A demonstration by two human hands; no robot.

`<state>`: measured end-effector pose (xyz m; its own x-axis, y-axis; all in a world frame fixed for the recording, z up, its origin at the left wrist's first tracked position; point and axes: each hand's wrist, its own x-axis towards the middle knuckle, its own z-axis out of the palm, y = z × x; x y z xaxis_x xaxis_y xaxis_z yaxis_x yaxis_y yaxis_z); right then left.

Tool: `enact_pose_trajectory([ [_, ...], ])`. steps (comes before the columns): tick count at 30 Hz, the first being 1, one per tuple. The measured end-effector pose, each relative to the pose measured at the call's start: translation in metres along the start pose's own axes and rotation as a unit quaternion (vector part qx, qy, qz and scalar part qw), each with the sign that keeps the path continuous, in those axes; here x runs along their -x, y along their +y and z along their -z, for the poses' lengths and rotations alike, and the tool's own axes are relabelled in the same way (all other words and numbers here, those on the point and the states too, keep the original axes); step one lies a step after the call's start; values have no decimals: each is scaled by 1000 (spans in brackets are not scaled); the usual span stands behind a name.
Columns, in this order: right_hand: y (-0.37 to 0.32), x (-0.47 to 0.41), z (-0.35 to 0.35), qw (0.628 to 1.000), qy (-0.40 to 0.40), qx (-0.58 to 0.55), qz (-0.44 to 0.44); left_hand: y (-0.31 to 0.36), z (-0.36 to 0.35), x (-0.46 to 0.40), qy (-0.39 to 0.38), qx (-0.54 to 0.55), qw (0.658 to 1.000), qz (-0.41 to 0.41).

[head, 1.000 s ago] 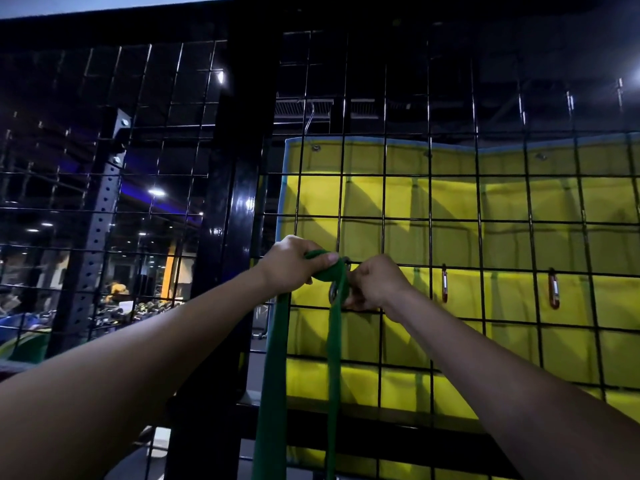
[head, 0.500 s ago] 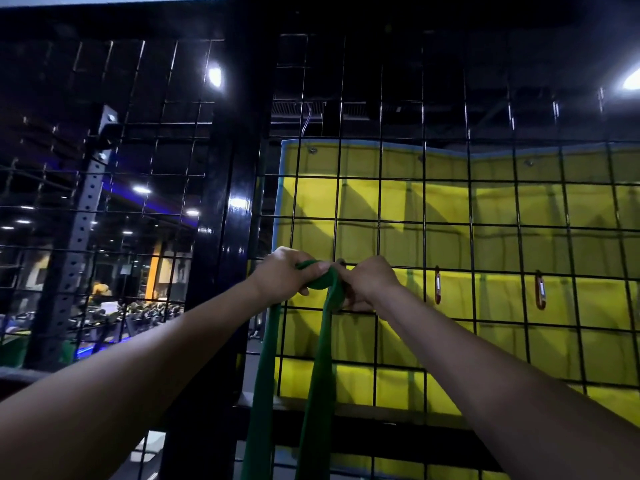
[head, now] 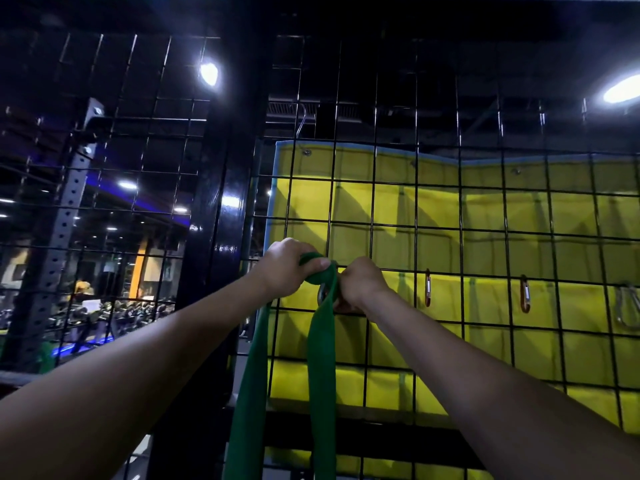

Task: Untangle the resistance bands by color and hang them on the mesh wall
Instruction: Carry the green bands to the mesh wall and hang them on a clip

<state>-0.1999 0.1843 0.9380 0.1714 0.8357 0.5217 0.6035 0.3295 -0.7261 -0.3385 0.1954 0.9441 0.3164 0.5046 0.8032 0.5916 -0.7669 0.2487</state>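
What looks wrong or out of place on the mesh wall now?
Nothing stands out. The left hand and right hand hold the green band at a clip on the mesh wall; its strands hang straight.

Dim scene; two glaring round white ceiling lamps [head: 209,73] upper left and far right; wide-angle bending at edges.
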Motion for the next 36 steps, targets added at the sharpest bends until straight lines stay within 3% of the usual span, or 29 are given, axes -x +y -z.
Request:
enact_pose_trajectory([
  [7,-2,0,0,998,15,55,13,-1,-7,14,44,-23,999,-9],
  [14,0,-1,-1,998,23,54,35,-1,-1,18,-18,-5,999,30],
  [18,8,-1,-4,999,15,-6,42,-3,-3,18,-28,20,998,59],
  [27,14,-8,-1,997,0,-53,52,-8,-11,16,-54,-181,982,-10],
  [33,16,-7,0,998,6,-27,56,7,-6,20,-114,-250,962,-10],
  [36,16,-5,2,998,4,-12,54,8,-12,25,-122,-233,965,4],
])
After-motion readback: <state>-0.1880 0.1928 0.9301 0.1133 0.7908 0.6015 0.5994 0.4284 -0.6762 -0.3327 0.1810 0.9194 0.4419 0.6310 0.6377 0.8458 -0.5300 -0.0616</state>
